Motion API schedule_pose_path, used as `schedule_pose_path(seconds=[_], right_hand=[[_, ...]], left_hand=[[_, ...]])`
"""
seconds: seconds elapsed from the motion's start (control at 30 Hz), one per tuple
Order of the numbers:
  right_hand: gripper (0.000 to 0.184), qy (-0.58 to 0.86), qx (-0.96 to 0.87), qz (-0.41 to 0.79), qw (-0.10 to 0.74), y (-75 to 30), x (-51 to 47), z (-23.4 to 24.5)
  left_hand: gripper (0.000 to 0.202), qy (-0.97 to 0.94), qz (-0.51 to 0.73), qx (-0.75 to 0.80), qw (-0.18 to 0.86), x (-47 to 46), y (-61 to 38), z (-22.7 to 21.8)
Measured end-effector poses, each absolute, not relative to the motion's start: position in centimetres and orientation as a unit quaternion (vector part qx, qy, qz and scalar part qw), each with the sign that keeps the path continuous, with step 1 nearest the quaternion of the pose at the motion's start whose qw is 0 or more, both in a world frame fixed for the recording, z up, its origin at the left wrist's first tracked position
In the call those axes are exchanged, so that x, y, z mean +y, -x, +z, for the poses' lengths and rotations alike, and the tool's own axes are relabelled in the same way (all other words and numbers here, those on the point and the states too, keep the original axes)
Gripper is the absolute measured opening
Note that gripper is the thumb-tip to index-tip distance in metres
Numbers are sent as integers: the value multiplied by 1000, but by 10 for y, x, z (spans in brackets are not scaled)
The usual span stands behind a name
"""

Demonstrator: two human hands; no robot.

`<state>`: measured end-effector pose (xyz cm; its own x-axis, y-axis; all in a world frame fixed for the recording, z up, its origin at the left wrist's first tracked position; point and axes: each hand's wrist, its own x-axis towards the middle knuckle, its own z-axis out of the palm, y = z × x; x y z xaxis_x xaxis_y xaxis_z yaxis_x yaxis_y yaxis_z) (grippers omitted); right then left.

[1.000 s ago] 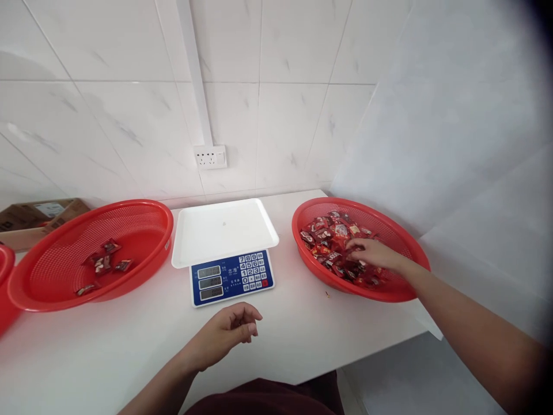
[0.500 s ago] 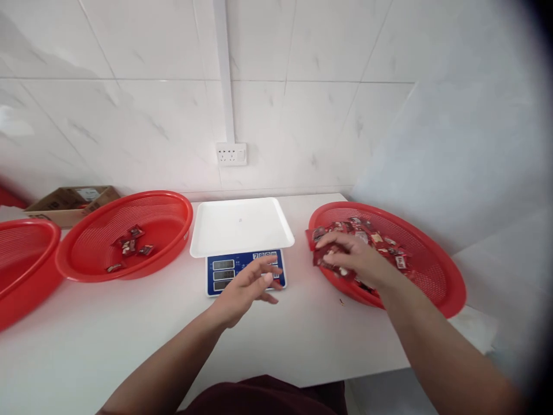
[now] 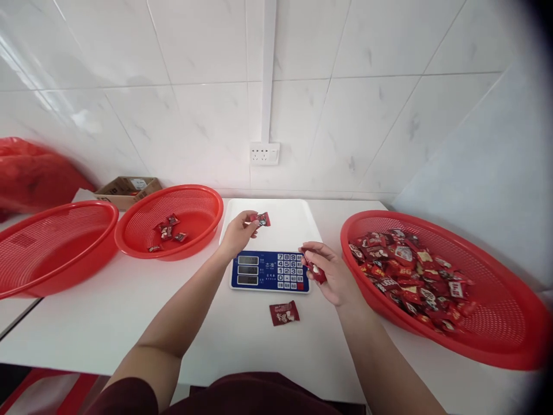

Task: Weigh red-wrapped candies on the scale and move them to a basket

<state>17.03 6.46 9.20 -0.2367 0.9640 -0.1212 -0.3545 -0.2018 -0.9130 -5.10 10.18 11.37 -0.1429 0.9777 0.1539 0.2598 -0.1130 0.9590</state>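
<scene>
Above the white rectangular plastic tray (image 3: 291, 222) of a blue-panelled scale (image 3: 270, 279): left hand (image 3: 239, 233), pinching one small red-wrapped sweet (image 3: 263, 219). At the keypad's (image 3: 287, 271) right edge: right hand (image 3: 332, 275), curled round a dark-red packet (image 3: 318, 273); loosened fingers might drop it on the keys.

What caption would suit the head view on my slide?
Left hand holds a small red packet over the white rectangular scale tray; right hand grips red packaging.
</scene>
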Motion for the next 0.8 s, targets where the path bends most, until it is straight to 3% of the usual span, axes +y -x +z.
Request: schedule_pose_path(seconds=[0.2, 0.33, 0.4, 0.47, 0.57, 0.67, 0.8], right_hand=[[26, 392, -384, 672, 497, -167, 62, 85], [28, 401, -389, 670, 489, -171, 54, 83], [29, 409, -393, 665, 486, -170, 49, 83], [32, 414, -408, 649, 490, -167, 44, 82], [39, 436, -462, 601, 486, -157, 35, 80], [44, 468, -523, 528, 478, -147, 27, 79], [43, 461, -590, 463, 475, -139, 23, 76]], left_hand=[[26, -594, 442, 632, 229, 114, 65, 108], [37, -625, 399, 667, 70, 107, 67, 114], [32, -638, 396, 659, 46, 93, 60, 117], [25, -668, 401, 611, 139, 72, 45, 117], [31, -711, 352, 485, 368, 37, 17, 106], [38, -695, 351, 460, 427, 17, -2, 92], [30, -622, 394, 462, 495, 15, -6, 85]])
